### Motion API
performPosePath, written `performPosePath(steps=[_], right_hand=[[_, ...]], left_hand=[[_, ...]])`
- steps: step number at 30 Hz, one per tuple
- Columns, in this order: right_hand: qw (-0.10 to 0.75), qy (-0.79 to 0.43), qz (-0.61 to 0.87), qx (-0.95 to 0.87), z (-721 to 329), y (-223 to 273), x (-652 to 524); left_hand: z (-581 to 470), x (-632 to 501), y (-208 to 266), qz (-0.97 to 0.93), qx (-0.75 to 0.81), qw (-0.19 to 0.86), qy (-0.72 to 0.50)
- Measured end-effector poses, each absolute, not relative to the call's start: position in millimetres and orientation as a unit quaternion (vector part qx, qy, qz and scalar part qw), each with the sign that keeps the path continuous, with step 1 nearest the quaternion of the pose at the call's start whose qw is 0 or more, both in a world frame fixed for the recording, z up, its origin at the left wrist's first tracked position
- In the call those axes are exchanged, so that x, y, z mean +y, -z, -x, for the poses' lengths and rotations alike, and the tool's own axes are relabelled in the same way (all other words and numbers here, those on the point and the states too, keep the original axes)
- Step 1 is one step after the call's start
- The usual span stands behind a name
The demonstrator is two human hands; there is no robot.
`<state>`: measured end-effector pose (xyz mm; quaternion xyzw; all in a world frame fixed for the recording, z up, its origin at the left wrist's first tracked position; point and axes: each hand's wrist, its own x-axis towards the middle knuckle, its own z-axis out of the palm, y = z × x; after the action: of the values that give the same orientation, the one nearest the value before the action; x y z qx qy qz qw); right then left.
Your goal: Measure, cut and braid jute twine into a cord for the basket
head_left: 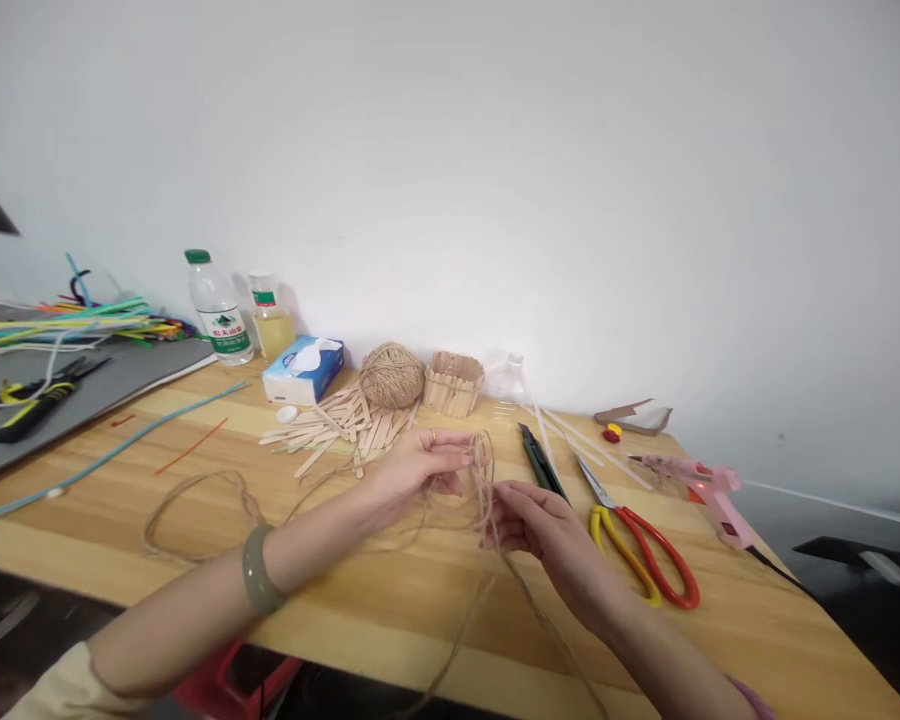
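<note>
Between my two hands, above the wooden table (330, 620), hangs a looped bundle of jute twine (484, 480). My left hand (424, 465) pinches the top of the loops between thumb and fingers. Lower down, my right hand (532, 520) grips the same bundle from the right side. Loose strands trail down over the front edge, and more twine lies curled on the table at the left, partly behind my left forearm. A ball of twine (392, 376) rests near the wall, beside a small basket of wooden sticks (454, 384).
Craft sticks (337, 425) lie loose near a tissue box (304, 370). Two bottles, one a water bottle (221, 315), stand at back left. Pliers (41, 405) rest on a grey mat. Rightward are a utility knife (540, 460), scissors (645, 555) and a pink glue gun (712, 490).
</note>
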<state>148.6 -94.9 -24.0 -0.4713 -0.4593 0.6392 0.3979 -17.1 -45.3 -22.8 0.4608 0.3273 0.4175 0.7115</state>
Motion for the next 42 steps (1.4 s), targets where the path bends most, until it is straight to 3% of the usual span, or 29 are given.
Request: performPosePath(steps=[9,25,29,33,42], right_hand=[[0.406,-0.612,0.485,-0.475,-152,23,-97],[0.340,-0.579,0.464,-0.577,-156,21,-96],[0.380,-0.649,0.426,-0.502,-153,33,-96],[0.361,-0.762,0.345,-0.412,-148,43,-97],[0.382,-0.791,0.339,-0.337,-161,27,-93]], left_hand=[[16,-42,27,-0.478,0.322,0.705,-0.412],[21,-38,28,-0.496,0.265,0.734,-0.382],[24,-32,31,-0.465,0.262,0.754,-0.383],[26,-27,33,-0.456,0.255,0.760,-0.387],[38,-8,35,-0.397,0.233,0.759,-0.460]])
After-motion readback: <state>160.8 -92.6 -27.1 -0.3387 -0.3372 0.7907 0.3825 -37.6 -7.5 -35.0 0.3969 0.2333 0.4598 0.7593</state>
